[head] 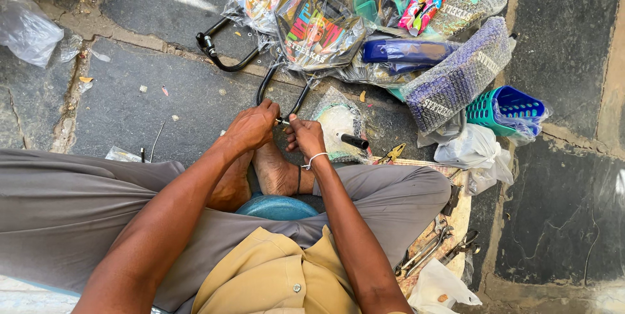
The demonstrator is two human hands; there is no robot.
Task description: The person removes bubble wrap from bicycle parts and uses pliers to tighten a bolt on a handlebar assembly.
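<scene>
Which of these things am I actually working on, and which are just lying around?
In hand:
left hand
right hand
black handlebar

Lying about:
teal basket
blue saddle
pliers
spanners
second handlebar

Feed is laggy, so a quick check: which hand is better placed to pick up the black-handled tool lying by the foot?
Right, probably. The right hand is at the black handlebar and sits next to the black-handled tool, with nothing between them. The left hand grips on the far side and would have to cross over.

Colourful clear plastic packages (312, 24) lie heaped ahead.
</scene>
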